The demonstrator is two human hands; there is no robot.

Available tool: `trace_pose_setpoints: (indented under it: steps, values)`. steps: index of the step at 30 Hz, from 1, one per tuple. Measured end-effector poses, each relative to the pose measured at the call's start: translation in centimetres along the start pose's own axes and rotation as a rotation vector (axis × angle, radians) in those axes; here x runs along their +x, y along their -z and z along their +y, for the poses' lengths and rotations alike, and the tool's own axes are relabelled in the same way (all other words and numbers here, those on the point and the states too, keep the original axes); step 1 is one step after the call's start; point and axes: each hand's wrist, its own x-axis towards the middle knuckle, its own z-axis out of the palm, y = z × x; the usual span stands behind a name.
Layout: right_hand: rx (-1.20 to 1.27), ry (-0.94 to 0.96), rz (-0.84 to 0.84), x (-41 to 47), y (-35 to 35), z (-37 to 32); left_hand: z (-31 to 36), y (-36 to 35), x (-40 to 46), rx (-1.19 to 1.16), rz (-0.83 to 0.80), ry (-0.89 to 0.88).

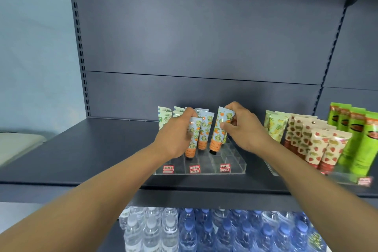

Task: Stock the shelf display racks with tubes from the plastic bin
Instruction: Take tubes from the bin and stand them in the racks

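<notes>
Dark grey metal shelving (81, 149) carries a clear acrylic compartment rack (235, 166) with red price labels along its front. Both forearms reach forward over the shelf edge. The left hand (176, 135) curls its grip around an upright pale-blue tube printed with oranges (193, 139) standing in the rack. The right hand (243, 127) pinches the top of a second orange-print tube (218, 131), tilted, its black cap low over a compartment. Strawberry-print tubes (319, 145) stand well apart to the right.

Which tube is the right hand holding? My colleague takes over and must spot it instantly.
On the grey shelf, find the clear rack with red labels. The orange-print tube is its rightmost, gripped by the right hand, tilted, black cap down, apart from its upright neighbours.
</notes>
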Motion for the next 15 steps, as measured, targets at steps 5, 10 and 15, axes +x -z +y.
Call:
trace_pose_setpoints:
  steps: [5,10,15]
  values:
    - [0.003,0.008,-0.016,0.2,-0.5,-0.2,0.5,0.3,-0.1,0.092,0.031,-0.004]
    - [-0.034,0.03,-0.017,0.6,-1.2,-0.7,0.9,0.7,-0.4,0.257,0.067,0.0]
    - [-0.07,0.04,-0.018,0.9,-1.8,-1.2,0.9,1.0,-0.5,0.322,0.126,-0.005]
